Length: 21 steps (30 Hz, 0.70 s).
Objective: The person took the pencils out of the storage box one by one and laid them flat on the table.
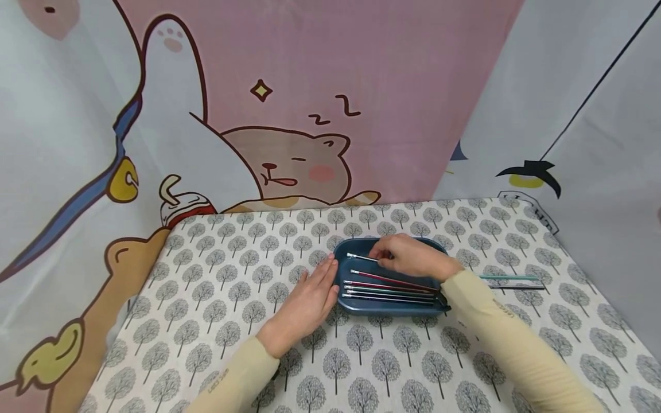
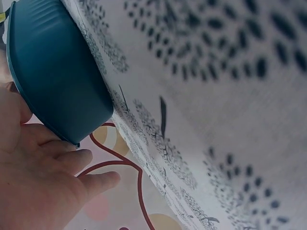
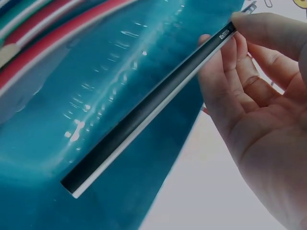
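A dark blue-green plastic tray (image 1: 392,311) holds several slim pencils (image 1: 389,291) with silver ends, lying roughly side by side along its near half. My right hand (image 1: 413,256) is over the far half of the tray and pinches one black-and-white pencil (image 3: 148,108) between thumb and fingers. In the right wrist view that pencil slants above the tray's inner surface, its blunt end toward the lower left. My left hand (image 1: 310,295) rests with extended fingers against the tray's left end. From the left wrist, its fingers (image 2: 103,182) appear beside and under the rim.
To the tray's right, a green pencil (image 1: 511,277) and a dark pencil (image 1: 521,287) lie on the tree-patterned tablecloth (image 1: 217,312). Cartoon-printed cloth (image 1: 413,86) hangs behind the table and along both sides.
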Tool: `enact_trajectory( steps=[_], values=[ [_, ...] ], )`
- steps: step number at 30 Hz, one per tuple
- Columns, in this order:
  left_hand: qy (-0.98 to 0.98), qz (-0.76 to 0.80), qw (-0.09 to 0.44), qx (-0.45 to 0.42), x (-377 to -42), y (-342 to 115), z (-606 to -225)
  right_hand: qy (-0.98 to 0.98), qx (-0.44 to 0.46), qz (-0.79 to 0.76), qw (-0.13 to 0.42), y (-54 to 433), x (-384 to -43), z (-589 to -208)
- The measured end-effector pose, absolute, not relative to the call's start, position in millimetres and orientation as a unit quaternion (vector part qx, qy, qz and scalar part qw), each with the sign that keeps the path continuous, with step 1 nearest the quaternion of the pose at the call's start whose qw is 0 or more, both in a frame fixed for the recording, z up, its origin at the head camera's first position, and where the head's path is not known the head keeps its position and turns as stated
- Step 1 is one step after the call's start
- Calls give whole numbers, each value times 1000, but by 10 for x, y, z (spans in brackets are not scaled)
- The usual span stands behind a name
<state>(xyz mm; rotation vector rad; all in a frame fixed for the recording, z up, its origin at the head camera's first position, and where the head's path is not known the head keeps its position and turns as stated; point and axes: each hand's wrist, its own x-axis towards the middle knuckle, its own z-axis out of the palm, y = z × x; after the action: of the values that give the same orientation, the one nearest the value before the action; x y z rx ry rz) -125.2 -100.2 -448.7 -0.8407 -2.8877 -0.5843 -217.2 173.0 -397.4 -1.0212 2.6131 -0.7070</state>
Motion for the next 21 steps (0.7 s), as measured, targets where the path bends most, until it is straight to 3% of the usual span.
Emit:
enact_trajectory(
  steps=[21],
  values=[
    [-943,-190,34,-272,-1252,-1001,-4474,897,-363,-245,61,1855,-2062,-3675]
  ],
)
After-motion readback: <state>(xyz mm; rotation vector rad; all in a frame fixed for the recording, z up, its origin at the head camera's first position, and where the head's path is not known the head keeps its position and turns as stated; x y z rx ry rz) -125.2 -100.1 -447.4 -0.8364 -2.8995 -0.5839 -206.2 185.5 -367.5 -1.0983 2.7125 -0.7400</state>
